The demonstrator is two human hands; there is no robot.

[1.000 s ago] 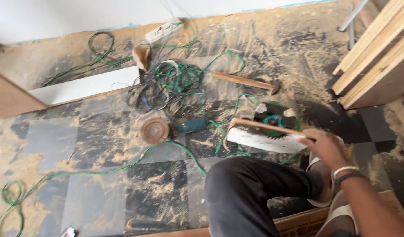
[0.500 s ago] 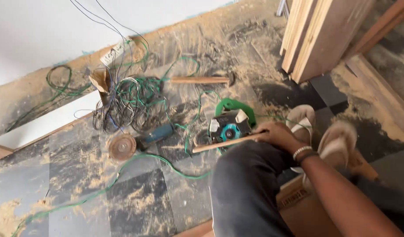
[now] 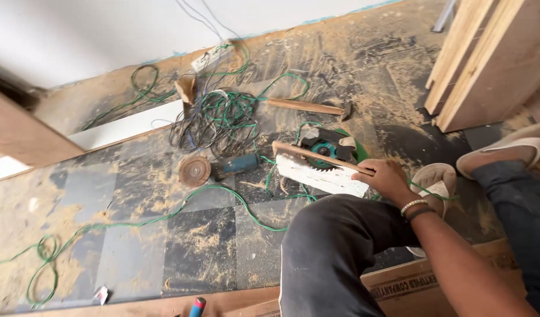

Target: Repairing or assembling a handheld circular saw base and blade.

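Note:
My right hand (image 3: 388, 179) grips the wooden handle of a brush with long white bristles (image 3: 320, 172), held low over the sawdust-covered floor. The brush lies across a black and green circular saw (image 3: 327, 145) just behind it. My bent knee in dark trousers (image 3: 334, 246) is right below the hand. A bracelet sits on my right wrist. My left hand is out of view.
An angle grinder with a rusty disc (image 3: 214, 169) lies left of the brush. A tangle of green and black cables (image 3: 220, 117) and a hammer (image 3: 310, 107) are behind. Wooden boards (image 3: 487, 64) lean at right. A white board (image 3: 126, 126) lies at left. Two sandalled feet (image 3: 505, 149) are near.
The camera view has shifted. The brush has moved left and forward in my right hand, its bristles now lying in front of the circular saw.

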